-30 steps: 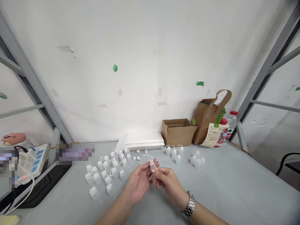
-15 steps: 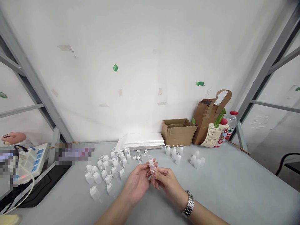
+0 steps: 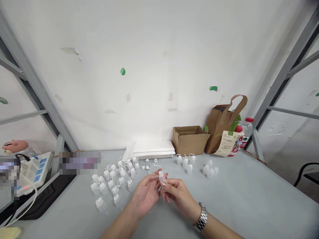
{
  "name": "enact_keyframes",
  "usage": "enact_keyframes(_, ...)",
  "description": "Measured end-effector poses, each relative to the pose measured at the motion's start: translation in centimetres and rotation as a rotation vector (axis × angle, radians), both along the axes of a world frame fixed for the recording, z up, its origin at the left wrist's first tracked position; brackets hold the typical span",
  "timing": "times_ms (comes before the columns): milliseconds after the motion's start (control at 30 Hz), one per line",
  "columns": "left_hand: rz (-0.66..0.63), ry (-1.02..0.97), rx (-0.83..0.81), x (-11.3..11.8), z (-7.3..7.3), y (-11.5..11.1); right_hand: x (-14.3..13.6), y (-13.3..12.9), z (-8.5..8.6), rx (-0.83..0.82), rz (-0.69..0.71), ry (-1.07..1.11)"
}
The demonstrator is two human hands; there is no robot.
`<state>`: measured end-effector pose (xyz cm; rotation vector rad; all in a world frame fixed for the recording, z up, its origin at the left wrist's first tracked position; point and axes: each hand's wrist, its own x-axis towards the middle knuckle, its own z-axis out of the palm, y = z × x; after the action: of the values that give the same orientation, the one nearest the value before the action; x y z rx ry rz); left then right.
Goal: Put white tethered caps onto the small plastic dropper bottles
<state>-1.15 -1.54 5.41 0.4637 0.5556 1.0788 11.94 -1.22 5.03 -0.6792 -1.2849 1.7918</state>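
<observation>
Between my hands is a small translucent plastic dropper bottle (image 3: 162,180), tilted a little, with its neck up. My right hand (image 3: 175,191) pinches its body between thumb and fingers. My left hand (image 3: 147,192) is palm up, its thumb and fingertips closed about the bottle's neck; part of this grip is hidden. A thin white strap (image 3: 155,165) loops beyond the fingertips. Several similar capped bottles (image 3: 112,176) stand to the left of my left hand. Small loose white caps (image 3: 147,160) lie just beyond my hands.
More capped bottles (image 3: 185,162) stand at the back right, near several uncapped bottles (image 3: 210,173). Behind are a white stack of sheets (image 3: 149,149), a cardboard box (image 3: 188,144), a paper bag (image 3: 216,129) and a drink bottle (image 3: 246,127). A power strip (image 3: 35,172) lies at left.
Almost nothing differs. The fingers have shifted very slightly around the dropper bottle, which stays in the same place.
</observation>
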Motion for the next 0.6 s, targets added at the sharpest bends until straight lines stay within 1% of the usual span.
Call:
enact_keyframes(100,0.054,-0.013,-0.124,0.2,0.3,-0.2,0.0,-0.2,0.1,0.027,0.038,-0.008)
enact_keyframes(133,0.062,-0.01,-0.136,0.2,0.4,-0.3,0.0,-0.3,0.1,0.032,0.049,-0.01)
enact_keyframes(233,0.055,-0.009,-0.123,0.2,0.6,-0.3,0.0,-0.3,0.0,0.034,0.071,-0.029)
enact_keyframes(333,0.051,0.014,-0.09,0.2,0.5,-0.2,0.1,-0.1,0.0,0.051,0.07,-0.049)
enact_keyframes(367,0.057,0.03,-0.067,0.2,0.4,-0.2,0.1,0.1,0.0,0.068,0.047,-0.06)
enact_keyframes(433,0.082,0.058,-0.001,0.3,0.3,-0.1,0.2,0.4,0.0,0.114,-0.042,-0.103)
enact_keyframes(600,0.183,0.181,0.185,0.6,0.4,-0.3,0.4,0.7,-0.4,0.288,-0.343,-0.342)
